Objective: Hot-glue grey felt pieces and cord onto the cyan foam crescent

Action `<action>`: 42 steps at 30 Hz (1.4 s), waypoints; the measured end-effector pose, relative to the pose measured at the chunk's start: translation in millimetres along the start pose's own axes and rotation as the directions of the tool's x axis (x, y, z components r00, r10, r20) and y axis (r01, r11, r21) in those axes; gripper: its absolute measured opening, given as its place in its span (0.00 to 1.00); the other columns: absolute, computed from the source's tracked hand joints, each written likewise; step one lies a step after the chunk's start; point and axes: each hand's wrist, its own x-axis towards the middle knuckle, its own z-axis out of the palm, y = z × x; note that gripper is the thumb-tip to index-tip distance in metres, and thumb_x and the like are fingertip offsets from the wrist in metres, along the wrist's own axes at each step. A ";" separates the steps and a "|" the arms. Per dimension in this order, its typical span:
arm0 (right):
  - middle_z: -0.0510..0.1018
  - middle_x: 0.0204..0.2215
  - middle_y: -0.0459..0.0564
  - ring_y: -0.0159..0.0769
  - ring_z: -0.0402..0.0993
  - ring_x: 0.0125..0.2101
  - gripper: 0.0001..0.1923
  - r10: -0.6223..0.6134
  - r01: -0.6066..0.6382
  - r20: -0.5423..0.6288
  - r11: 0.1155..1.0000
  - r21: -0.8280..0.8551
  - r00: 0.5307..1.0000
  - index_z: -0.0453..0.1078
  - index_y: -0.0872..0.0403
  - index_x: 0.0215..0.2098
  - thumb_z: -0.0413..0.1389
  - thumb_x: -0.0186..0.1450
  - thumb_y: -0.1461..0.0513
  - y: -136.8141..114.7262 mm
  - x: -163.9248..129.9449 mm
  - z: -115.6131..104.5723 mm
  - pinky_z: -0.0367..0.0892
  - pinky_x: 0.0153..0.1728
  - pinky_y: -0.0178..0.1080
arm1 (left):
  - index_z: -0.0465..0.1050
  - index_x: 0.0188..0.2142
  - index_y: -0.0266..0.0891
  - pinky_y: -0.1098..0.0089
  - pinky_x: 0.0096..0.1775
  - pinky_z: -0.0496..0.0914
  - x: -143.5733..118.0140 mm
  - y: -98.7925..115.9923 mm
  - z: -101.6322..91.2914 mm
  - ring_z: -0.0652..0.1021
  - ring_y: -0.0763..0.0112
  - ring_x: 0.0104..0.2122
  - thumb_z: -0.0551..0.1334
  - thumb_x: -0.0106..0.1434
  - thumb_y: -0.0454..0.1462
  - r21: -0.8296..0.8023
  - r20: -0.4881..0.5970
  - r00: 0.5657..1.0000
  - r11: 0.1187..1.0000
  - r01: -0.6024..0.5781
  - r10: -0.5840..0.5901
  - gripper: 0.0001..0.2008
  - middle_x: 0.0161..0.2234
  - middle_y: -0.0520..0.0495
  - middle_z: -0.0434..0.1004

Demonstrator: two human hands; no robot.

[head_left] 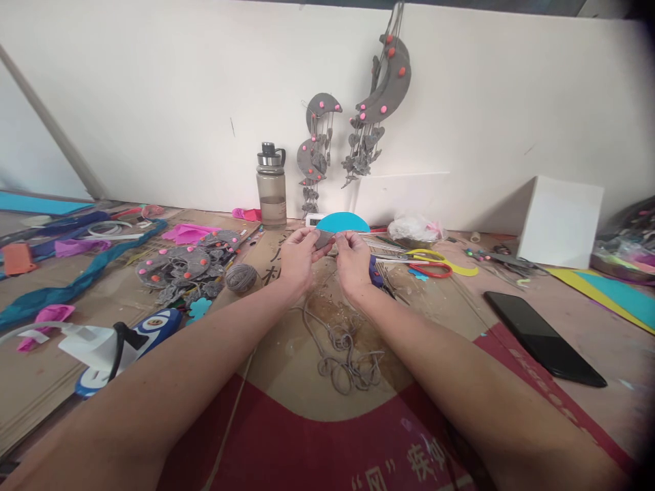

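My left hand (297, 258) and my right hand (353, 260) meet over the middle of the cardboard-covered table (286, 382). Between their fingertips they pinch a small grey felt piece (323, 239). Grey cord (344, 354) hangs down from the hands and lies in loose coils on the cardboard in front of me. A ball of grey yarn (240, 277) sits just left of my left hand. Behind the hands lies a blue half-round foam sheet (342, 221).
A pile of grey felt moons with pink dots (187, 267) lies at the left. A water bottle (271, 185) and hanging grey moon ornaments (386, 85) stand at the wall. Red-handled scissors (432, 269), a black phone (543, 337), a white box (560, 221) and a glue gun (110, 344) surround the area.
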 end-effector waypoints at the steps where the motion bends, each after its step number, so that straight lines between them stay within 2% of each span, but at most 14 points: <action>1: 0.65 0.21 0.41 0.30 0.58 0.24 0.10 0.012 -0.012 -0.004 1.000 0.014 1.000 0.65 0.53 0.27 0.50 0.61 0.55 0.0 -0.1 0.4 0.58 0.29 0.34 | 0.69 0.29 0.36 0.59 0.46 0.75 0.1 -0.1 -0.3 0.79 0.73 0.30 0.64 0.56 0.33 -0.003 0.003 1.000 1.000 0.004 -0.004 0.04 0.30 0.49 0.77; 9: 0.62 0.22 0.40 0.28 0.56 0.23 0.08 0.026 -0.025 -0.018 0.996 0.086 0.999 0.60 0.52 0.26 0.51 0.59 0.57 1.8 1.7 2.7 0.56 0.27 0.33 | 0.69 0.30 0.37 0.59 0.47 0.75 4.9 -2.6 -3.7 0.80 0.72 0.31 0.64 0.55 0.33 -0.029 0.035 0.997 0.997 0.069 -0.068 0.04 0.30 0.48 0.78; 16: 0.62 0.22 0.40 0.28 0.53 0.23 0.11 0.040 -0.035 -0.033 0.993 0.115 0.999 0.58 0.51 0.25 0.52 0.59 0.55 -5.0 3.6 0.6 0.55 0.24 0.32 | 0.69 0.31 0.36 0.57 0.46 0.75 2.5 4.3 0.2 0.81 0.68 0.35 0.64 0.55 0.35 -0.051 0.143 0.990 0.998 0.023 -0.016 0.06 0.34 0.46 0.79; 25: 0.63 0.22 0.41 0.28 0.55 0.23 0.12 0.044 -0.039 -0.041 0.992 0.117 0.998 0.59 0.51 0.25 0.52 0.60 0.54 -4.7 3.2 1.7 0.56 0.24 0.32 | 0.69 0.32 0.37 0.57 0.47 0.75 2.4 5.6 0.1 0.81 0.66 0.36 0.63 0.55 0.36 -0.023 0.129 0.992 1.000 0.015 -0.012 0.06 0.34 0.45 0.80; 34: 0.58 0.19 0.38 0.28 0.52 0.22 0.13 0.030 -0.028 -0.013 0.991 0.128 0.999 0.59 0.51 0.25 0.52 0.62 0.53 -4.6 2.3 0.6 0.56 0.25 0.33 | 0.68 0.30 0.37 0.58 0.46 0.75 1.9 6.0 1.6 0.80 0.71 0.33 0.65 0.55 0.36 -0.031 0.117 0.993 0.999 0.004 -0.001 0.06 0.32 0.48 0.78; 38: 0.60 0.20 0.39 0.29 0.53 0.22 0.13 0.003 -0.004 0.004 0.994 0.105 1.000 0.59 0.51 0.26 0.51 0.62 0.52 -6.7 0.3 0.6 0.57 0.25 0.33 | 0.68 0.29 0.37 0.59 0.46 0.75 2.6 7.3 1.6 0.80 0.72 0.30 0.64 0.54 0.35 -0.034 0.092 0.996 0.999 0.022 -0.019 0.06 0.30 0.49 0.78; 42: 0.61 0.22 0.40 0.29 0.53 0.23 0.12 0.007 -0.009 0.015 0.994 0.111 1.000 0.59 0.51 0.26 0.51 0.62 0.53 -8.4 -1.1 0.8 0.57 0.25 0.33 | 0.68 0.30 0.37 0.59 0.46 0.75 4.3 7.1 0.6 0.80 0.71 0.31 0.63 0.55 0.35 -0.036 0.089 0.995 0.998 0.050 -0.046 0.05 0.32 0.46 0.79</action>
